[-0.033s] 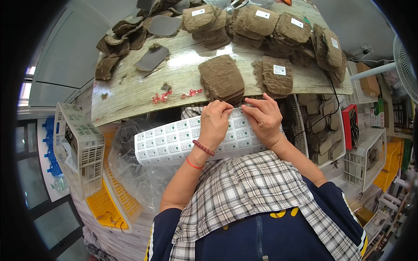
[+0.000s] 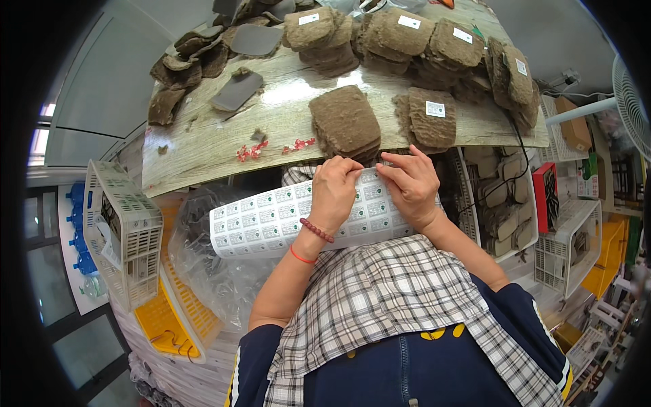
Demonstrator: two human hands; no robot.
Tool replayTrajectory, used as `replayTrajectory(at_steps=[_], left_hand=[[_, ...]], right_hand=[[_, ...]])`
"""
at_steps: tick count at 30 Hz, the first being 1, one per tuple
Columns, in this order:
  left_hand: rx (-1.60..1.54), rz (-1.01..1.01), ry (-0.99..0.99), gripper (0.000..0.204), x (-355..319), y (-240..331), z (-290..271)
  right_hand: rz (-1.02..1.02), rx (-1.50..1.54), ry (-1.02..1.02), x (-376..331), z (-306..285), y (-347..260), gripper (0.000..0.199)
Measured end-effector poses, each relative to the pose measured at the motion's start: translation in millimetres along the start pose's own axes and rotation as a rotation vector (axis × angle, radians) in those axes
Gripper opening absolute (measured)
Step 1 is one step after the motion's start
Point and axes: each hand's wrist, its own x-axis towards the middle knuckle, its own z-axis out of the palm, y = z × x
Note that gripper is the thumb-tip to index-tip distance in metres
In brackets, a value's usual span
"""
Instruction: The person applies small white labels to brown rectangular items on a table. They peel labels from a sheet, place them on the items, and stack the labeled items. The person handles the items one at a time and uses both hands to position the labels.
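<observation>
Nothing visibly moved since earlier frame; both hands hold same pose, so work in hand stands at same point. Label sheet (image 2: 264,216) lies across person's lap over plaid apron (image 2: 386,278), just below table (image 2: 217,132) edge. Left hand (image 2: 336,190) pinches sheet's far edge. Right hand (image 2: 412,184) has thumb and forefinger near together there; cannot tell whether label sits between. Bare-topped brown pad stack (image 2: 346,121) waits just beyond, unlabelled.

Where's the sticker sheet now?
In the head view, the sticker sheet spans the middle, between table and plaid apron, left hand and right hand at its far edge.
</observation>
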Motion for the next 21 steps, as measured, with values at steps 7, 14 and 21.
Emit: replayTrajectory(at_steps=[7, 14, 21], left_hand=[[-0.01, -0.011, -0.007, 0.009, 0, -1, 0], [0.034, 0.029, -0.007, 0.009, 1, -1, -3], [0.046, -0.093, -0.02, 0.009, -2, -3, -16]], right_hand=[[-0.011, 0.016, -0.007, 1, -1, -1, 0.015], [0.028, 0.128, 0.002, 1, 3, 2, 0.012], [0.006, 0.364, -0.066, 3, -8, -1, 0.01]])
